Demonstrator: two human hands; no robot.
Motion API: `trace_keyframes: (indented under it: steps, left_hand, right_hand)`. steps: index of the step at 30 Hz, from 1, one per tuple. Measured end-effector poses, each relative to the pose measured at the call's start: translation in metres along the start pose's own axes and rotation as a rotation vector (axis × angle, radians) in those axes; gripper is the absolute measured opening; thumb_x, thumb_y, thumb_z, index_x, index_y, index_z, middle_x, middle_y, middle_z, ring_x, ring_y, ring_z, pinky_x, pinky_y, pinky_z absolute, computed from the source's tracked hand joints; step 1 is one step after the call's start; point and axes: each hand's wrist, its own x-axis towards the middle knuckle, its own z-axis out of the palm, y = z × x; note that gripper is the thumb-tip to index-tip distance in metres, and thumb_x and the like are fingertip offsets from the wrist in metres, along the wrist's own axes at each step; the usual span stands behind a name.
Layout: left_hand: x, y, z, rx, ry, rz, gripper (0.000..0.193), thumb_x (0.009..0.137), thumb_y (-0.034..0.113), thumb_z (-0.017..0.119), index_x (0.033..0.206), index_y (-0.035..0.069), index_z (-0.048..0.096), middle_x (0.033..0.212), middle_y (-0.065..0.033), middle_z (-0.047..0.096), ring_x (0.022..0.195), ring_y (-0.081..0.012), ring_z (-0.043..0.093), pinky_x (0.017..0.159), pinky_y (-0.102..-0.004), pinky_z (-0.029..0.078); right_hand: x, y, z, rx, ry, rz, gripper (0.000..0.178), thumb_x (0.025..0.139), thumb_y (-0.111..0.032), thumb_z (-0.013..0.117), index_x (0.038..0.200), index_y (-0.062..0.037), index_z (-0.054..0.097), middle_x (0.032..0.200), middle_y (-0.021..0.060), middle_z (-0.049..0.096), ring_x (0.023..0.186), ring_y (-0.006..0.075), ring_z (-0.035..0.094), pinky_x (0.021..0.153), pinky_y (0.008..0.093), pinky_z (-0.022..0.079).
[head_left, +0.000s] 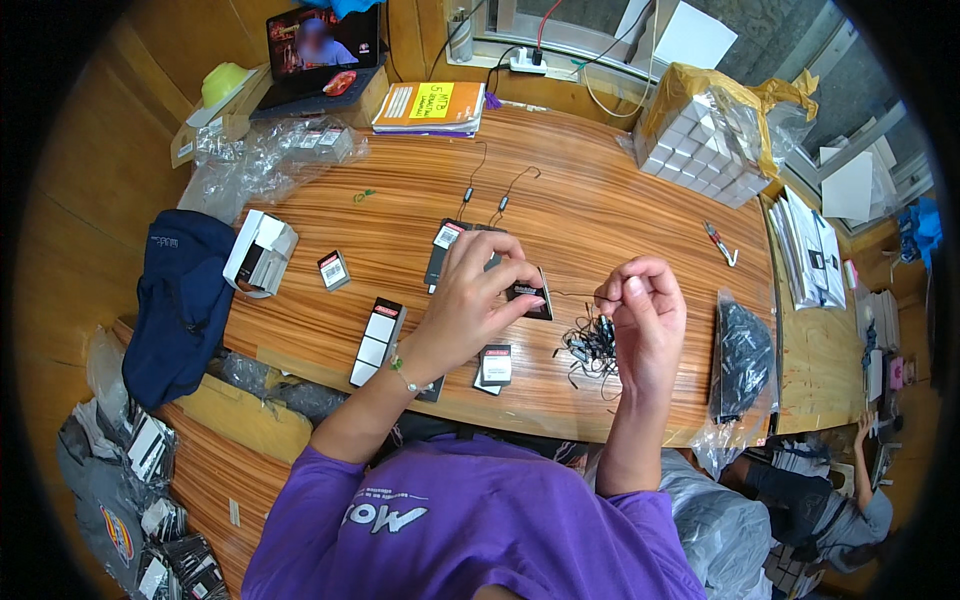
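Observation:
My left hand [470, 290] pinches a black hang tag [541, 303] over the middle of the table. To its right, my right hand [648, 310] is closed, thumb against fingers, on a thin black string [577, 294] that stretches toward the tag. Whether the string passes through the tag I cannot tell. A tangled pile of black strings [587, 347] lies beside my right wrist. Beyond my left hand are black tags [440, 262] with looped strings attached. Nearer me sit a small stack of tags [494, 368] and a long black card stack with white panels [377, 342].
Another small tag stack [333, 270] and an opened white box [262, 252] are at left, beside a dark blue cloth bag [180, 300]. A laptop [320, 50], notebooks [428, 108] and wrapped white boxes [700, 145] stand at the back. A bag of black strings [742, 355] lies right; another person [840, 515] is beyond.

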Motion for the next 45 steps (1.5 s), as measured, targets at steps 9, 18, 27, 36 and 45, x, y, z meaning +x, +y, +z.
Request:
trace_keyframes:
  steps: [9, 18, 27, 36, 45]
  left_hand:
    - [-0.006, 0.003, -0.001, -0.391, -0.025, -0.144, 0.017, 0.072, 0.003, 0.069, 0.086, 0.002, 0.06, 0.084, -0.0085, 0.061, 0.08, -0.0205, 0.06, 0.069, -0.0288, 0.047]
    - [-0.007, 0.005, -0.001, -0.594, 0.008, -0.228, 0.024, 0.067, -0.003, 0.073, 0.08, 0.002, 0.054, 0.085, -0.0082, 0.062, 0.081, -0.0156, 0.061, 0.071, -0.0263, 0.049]
    - [-0.006, 0.001, -0.002, -0.621, -0.057, -0.23, 0.024, 0.068, -0.005, 0.072, 0.078, 0.002, 0.05, 0.085, -0.009, 0.062, 0.083, -0.0162, 0.062, 0.074, -0.026, 0.05]
    - [-0.004, 0.0, -0.002, -0.731, -0.147, -0.338, 0.024, 0.071, -0.004, 0.07, 0.075, 0.003, 0.048, 0.084, -0.0112, 0.063, 0.082, -0.0159, 0.063, 0.073, -0.0267, 0.051]
    - [-0.004, 0.001, -0.005, -0.762, -0.221, -0.391, 0.024, 0.07, -0.002, 0.072, 0.072, 0.004, 0.048, 0.084, -0.0116, 0.065, 0.082, -0.0144, 0.062, 0.073, -0.0264, 0.05]
  right_hand:
    - [-0.008, 0.004, 0.015, -0.39, -0.064, 0.121, 0.024, 0.082, 0.003, 0.058, 0.105, 0.001, 0.051, 0.078, 0.0026, 0.058, 0.074, 0.007, 0.054, 0.068, 0.0192, 0.04]
    - [-0.006, 0.004, 0.019, -0.469, -0.084, 0.111, 0.023, 0.079, 0.005, 0.059, 0.099, 0.0003, 0.049, 0.076, 0.0032, 0.058, 0.074, 0.0073, 0.055, 0.068, 0.0203, 0.041]
    - [-0.006, 0.006, 0.015, -0.407, -0.141, 0.168, 0.023, 0.081, 0.004, 0.059, 0.099, -0.0005, 0.047, 0.078, 0.0025, 0.055, 0.074, 0.0074, 0.055, 0.069, 0.0208, 0.041]
    - [-0.003, 0.009, 0.01, -0.294, -0.156, 0.254, 0.023, 0.081, 0.002, 0.061, 0.097, -0.0024, 0.045, 0.074, 0.0028, 0.059, 0.069, 0.0062, 0.055, 0.063, 0.0185, 0.041]
    - [-0.002, 0.022, 0.001, -0.053, -0.191, 0.305, 0.021, 0.08, 0.002, 0.062, 0.092, -0.0041, 0.046, 0.074, 0.0072, 0.062, 0.068, 0.0098, 0.059, 0.062, 0.0209, 0.047]
